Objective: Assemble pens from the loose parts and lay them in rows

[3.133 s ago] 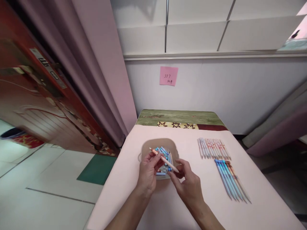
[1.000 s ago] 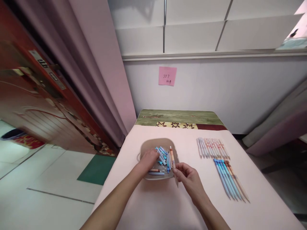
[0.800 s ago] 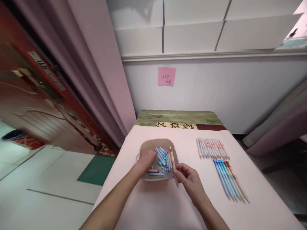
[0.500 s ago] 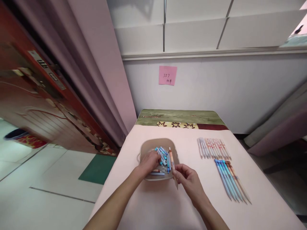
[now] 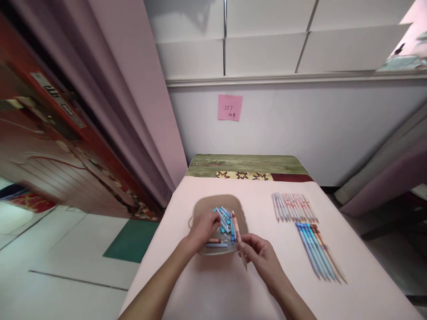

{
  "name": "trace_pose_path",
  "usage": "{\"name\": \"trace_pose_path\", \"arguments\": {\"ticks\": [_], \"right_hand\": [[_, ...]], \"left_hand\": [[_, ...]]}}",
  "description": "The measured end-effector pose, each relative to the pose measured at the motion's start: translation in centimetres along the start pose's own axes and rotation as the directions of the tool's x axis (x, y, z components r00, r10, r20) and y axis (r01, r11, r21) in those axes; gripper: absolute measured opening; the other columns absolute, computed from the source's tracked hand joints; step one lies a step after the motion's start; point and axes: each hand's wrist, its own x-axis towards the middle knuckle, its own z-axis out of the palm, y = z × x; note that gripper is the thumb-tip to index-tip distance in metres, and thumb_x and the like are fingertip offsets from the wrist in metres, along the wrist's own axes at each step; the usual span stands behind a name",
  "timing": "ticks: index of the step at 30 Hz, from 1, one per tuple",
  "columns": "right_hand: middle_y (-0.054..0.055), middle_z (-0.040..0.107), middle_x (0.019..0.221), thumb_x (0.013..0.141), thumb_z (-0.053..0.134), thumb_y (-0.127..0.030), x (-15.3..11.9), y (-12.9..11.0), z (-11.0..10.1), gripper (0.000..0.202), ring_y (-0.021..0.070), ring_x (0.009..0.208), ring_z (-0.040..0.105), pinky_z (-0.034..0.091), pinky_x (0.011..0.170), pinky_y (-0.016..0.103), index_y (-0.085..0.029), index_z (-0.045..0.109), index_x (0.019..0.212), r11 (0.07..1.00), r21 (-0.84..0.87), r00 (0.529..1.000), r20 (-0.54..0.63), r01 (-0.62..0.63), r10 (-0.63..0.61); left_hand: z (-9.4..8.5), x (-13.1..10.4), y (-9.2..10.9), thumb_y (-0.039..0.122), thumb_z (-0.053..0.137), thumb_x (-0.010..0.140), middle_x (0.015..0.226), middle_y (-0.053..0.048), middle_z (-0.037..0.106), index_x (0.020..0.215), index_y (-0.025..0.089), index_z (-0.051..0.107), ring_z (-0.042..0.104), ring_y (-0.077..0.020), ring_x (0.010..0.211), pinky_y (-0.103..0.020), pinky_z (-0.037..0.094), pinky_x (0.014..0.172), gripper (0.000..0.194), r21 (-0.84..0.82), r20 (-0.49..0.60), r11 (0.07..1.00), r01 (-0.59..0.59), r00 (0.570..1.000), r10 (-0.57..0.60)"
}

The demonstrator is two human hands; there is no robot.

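A shallow beige plastic basket (image 5: 199, 205) holds a loose heap of blue pens (image 5: 224, 221) and a few brown-and-cream ones. My left hand (image 5: 204, 229) reaches over its left side, fingers curled together at the heap; whether a pen is pinched there is hidden. Between the thumb and fingers of my right hand (image 5: 260, 254) is a pen with an orange-brown upper part (image 5: 236, 224), its pale pointed end toward me and its top over the basket. To the right lies a row of blue and brown pens (image 5: 318, 253), side by side, points toward me.
Behind that row lies another row of slim clear pens with red and grey patterns (image 5: 295, 207). A pale pink cover (image 5: 220, 293) spreads over the table, whose green wooden end (image 5: 247, 162) meets the wall. A pink note (image 5: 230, 107) sticks to the wall. A red door (image 5: 66, 146) stands left.
The view has shifted slightly. My left hand has drawn back a little from the heap, showing more of the blue pens. My right hand still holds the orange-brown pen.
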Motion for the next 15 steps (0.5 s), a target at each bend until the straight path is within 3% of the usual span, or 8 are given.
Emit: {"name": "trace_pose_path", "arguments": {"ticks": [1, 2, 3, 5, 6, 8, 15], "right_hand": [[0.001, 0.058, 0.066, 0.076, 0.067, -0.046, 0.0, 0.2, 0.1, 0.032, 0.0105, 0.057, 0.047, 0.037, 0.052, 0.022, -0.014, 0.066, 0.084, 1.000, -0.007, 1.000, -0.003, 0.003, -0.003], [0.001, 0.058, 0.066, 0.076, 0.068, -0.045, 0.0, 0.4, 0.2, 0.032, 0.0105, 0.057, 0.047, 0.037, 0.052, 0.022, -0.014, 0.066, 0.083, 1.000, -0.019, 1.000, -0.004, 0.007, -0.007], [0.001, 0.058, 0.067, 0.075, 0.068, -0.044, 0.1, 0.6, 0.4, 0.031, 0.0106, 0.057, 0.047, 0.037, 0.053, 0.022, -0.014, 0.066, 0.083, 0.999, -0.034, 1.000, -0.002, 0.012, -0.013], [0.001, 0.059, 0.067, 0.075, 0.069, -0.042, 0.0, 1.0, 0.6, 0.030, 0.0105, 0.057, 0.048, 0.037, 0.053, 0.022, -0.014, 0.066, 0.083, 0.997, -0.072, 1.000, 0.018, 0.024, -0.022], [0.001, 0.059, 0.067, 0.075, 0.069, -0.041, 0.0, 1.2, 0.7, 0.029, 0.0104, 0.057, 0.048, 0.037, 0.053, 0.022, -0.014, 0.067, 0.082, 0.995, -0.092, 0.999, 0.032, 0.030, -0.027], [0.001, 0.060, 0.067, 0.076, 0.068, -0.040, -0.1, 1.3, 0.8, 0.027, 0.0100, 0.057, 0.047, 0.036, 0.051, 0.022, -0.014, 0.067, 0.082, 0.991, -0.130, 0.997, 0.062, 0.044, -0.036], [-0.002, 0.053, 0.059, 0.078, 0.065, -0.040, -0.4, 0.1, 0.8, 0.026, 0.0070, 0.048, 0.040, 0.031, 0.045, 0.020, -0.014, 0.066, 0.084, 0.986, -0.160, 0.991, 0.130, 0.040, -0.019]], "left_hand": [[-0.1, -0.3, 0.6, 0.032, 0.043, 0.086, 0.083, -0.008, 0.067, 0.083, 0.017, 0.064, 0.061, -0.0194, 0.076, -0.030, 0.046, 0.068, 0.026, -0.125, -0.041, 0.992, 0.023, 0.999, -0.028], [-0.1, -0.7, 1.2, 0.038, 0.040, 0.088, 0.080, -0.008, 0.067, 0.085, 0.016, 0.064, 0.061, -0.0176, 0.070, -0.028, 0.047, 0.063, 0.033, -0.352, -0.080, 0.934, 0.060, 0.992, -0.094], [-0.1, -1.1, 1.8, 0.045, 0.039, 0.088, 0.078, -0.007, 0.068, 0.087, 0.016, 0.064, 0.061, -0.0165, 0.065, -0.027, 0.047, 0.059, 0.038, -0.581, -0.073, 0.808, 0.096, 0.983, -0.169], [0.1, -2.0, 2.7, 0.050, 0.053, 0.081, 0.076, -0.007, 0.068, 0.085, 0.015, 0.063, 0.061, -0.0151, 0.060, -0.025, 0.047, 0.052, 0.037, -0.831, -0.002, 0.536, 0.146, 0.964, -0.266], [0.1, -2.4, 2.9, 0.048, 0.061, 0.076, 0.074, -0.006, 0.068, 0.082, 0.014, 0.063, 0.061, -0.0145, 0.058, -0.024, 0.047, 0.050, 0.034, -0.878, 0.026, 0.452, 0.159, 0.958, -0.286], [-0.1, -3.0, 3.2, 0.041, 0.072, 0.069, 0.068, -0.005, 0.068, 0.076, 0.014, 0.062, 0.061, -0.0136, 0.055, -0.022, 0.047, 0.049, 0.030, -0.909, 0.054, 0.381, 0.171, 0.953, -0.298], [-2.1, -3.3, 3.7, 0.034, 0.072, 0.069, 0.066, -0.007, 0.069, 0.069, 0.012, 0.062, 0.063, -0.0140, 0.054, -0.024, 0.050, 0.052, 0.024, -0.906, 0.172, 0.343, 0.248, 0.956, -0.236]]}}
